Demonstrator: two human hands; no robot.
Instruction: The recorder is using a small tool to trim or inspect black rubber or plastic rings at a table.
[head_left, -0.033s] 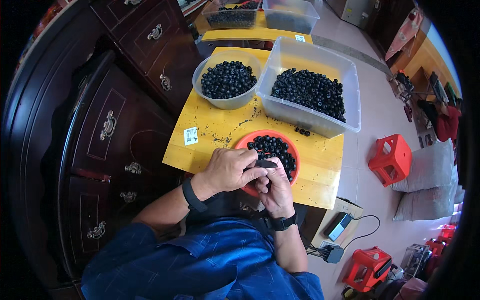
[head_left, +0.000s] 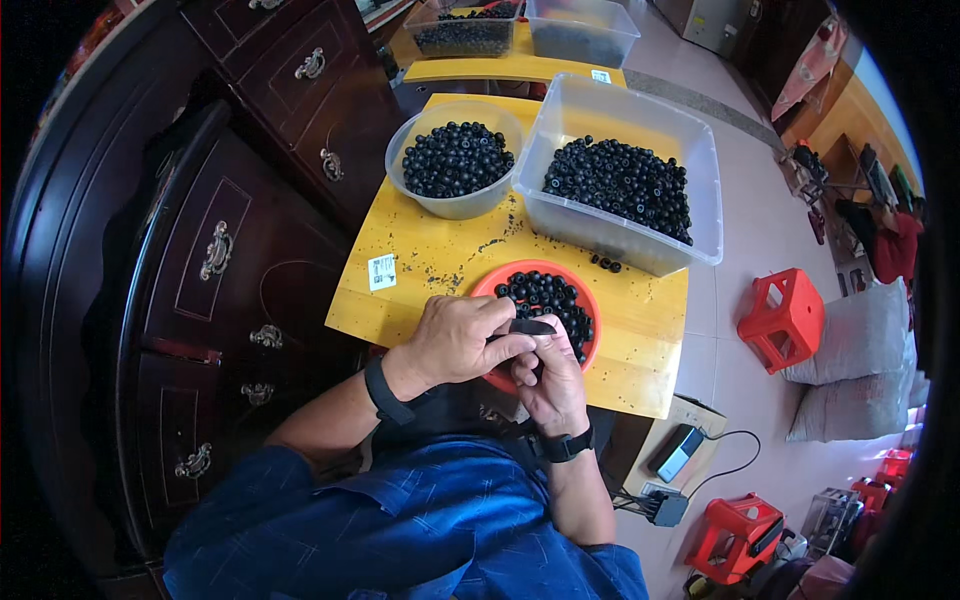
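My left hand (head_left: 460, 340) and my right hand (head_left: 551, 385) meet over the near side of a red bowl (head_left: 592, 352). Between their fingertips lies a dark, flat, blade-like strip (head_left: 532, 327), pinched by my right hand. The left fingers are closed against it; whatever they grip is hidden. Small black ring-shaped parts (head_left: 545, 292) fill the bowl. Behind it stand a round translucent tub (head_left: 455, 207) and a large clear plastic bin (head_left: 610, 243), each holding many more black parts.
The yellow table (head_left: 390, 312) carries dark crumbs, a white label (head_left: 382, 272) and several loose black parts (head_left: 605, 263). Dark wooden drawers (head_left: 225, 250) close off the left. A red stool (head_left: 782, 320), pale sacks (head_left: 850, 360) and a cabled device (head_left: 678, 452) are at the right.
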